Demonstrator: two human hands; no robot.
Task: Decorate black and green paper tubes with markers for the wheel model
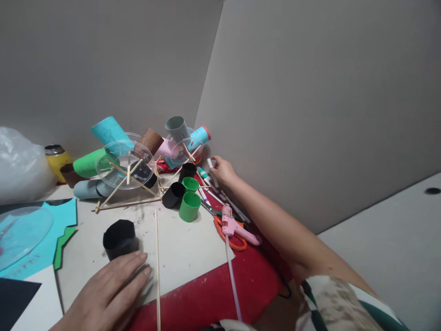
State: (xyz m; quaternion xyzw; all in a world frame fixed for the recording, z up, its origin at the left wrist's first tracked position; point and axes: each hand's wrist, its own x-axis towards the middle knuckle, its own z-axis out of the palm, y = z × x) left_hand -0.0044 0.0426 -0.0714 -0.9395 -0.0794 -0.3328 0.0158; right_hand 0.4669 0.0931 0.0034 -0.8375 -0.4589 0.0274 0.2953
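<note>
My right hand (222, 171) reaches far back to the wall, fingers pinched on a small white stick-shaped piece (210, 163) among several pens and markers (206, 177). My left hand (110, 294) lies flat and open on the pale card sheet (182, 248), its fingertips just in front of a black paper cylinder (119, 238). A long thin wooden stick (157, 266) lies beside that hand. A pink glue gun (234, 227) rests on orange scissors (220, 227) below my right forearm.
A wheel-like model of coloured paper tubes, clear plastic discs (124, 163) and wooden sticks stands at the back. Green cups (189, 206) and black cups (173, 194) sit before it. A yellow can (57, 158), a plastic bag (17, 165), blue paper (51, 230) and red sheet (220, 294) surround them.
</note>
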